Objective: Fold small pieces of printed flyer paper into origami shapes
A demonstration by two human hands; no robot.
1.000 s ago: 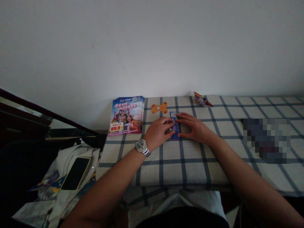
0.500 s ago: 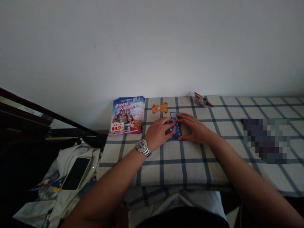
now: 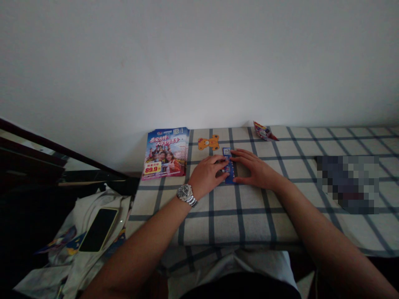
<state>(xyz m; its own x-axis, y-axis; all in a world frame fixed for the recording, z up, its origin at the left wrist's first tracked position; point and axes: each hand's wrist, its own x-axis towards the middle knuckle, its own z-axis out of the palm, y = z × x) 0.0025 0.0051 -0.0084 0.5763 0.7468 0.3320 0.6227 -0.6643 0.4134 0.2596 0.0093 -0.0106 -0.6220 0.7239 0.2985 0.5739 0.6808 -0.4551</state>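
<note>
A narrow blue strip of folded flyer (image 3: 230, 178), with a QR code at its far end, lies on the checked cloth between my hands. Along its left edge, the thumb and fingertips of my left hand (image 3: 208, 173) grip the paper; a steel watch circles that wrist. My right hand (image 3: 257, 169) is curved, its thumb at the near right corner and its fingertips close to the QR code, holding the right edge. Part of the strip is hidden under the left fingers. To the left rests a stack of printed flyers (image 3: 165, 153).
An orange bear picture (image 3: 208, 143) is on the checked tablecloth (image 3: 215, 226) beyond my hands. A folded paper piece (image 3: 264, 132) stands near the wall. At right lies a dark, pixelated item (image 3: 346, 182). A phone (image 3: 99, 229) sits on a white bag lower left.
Both hands stay on the folded strip with barely any finger movement. The whole view has shifted very slightly.
</note>
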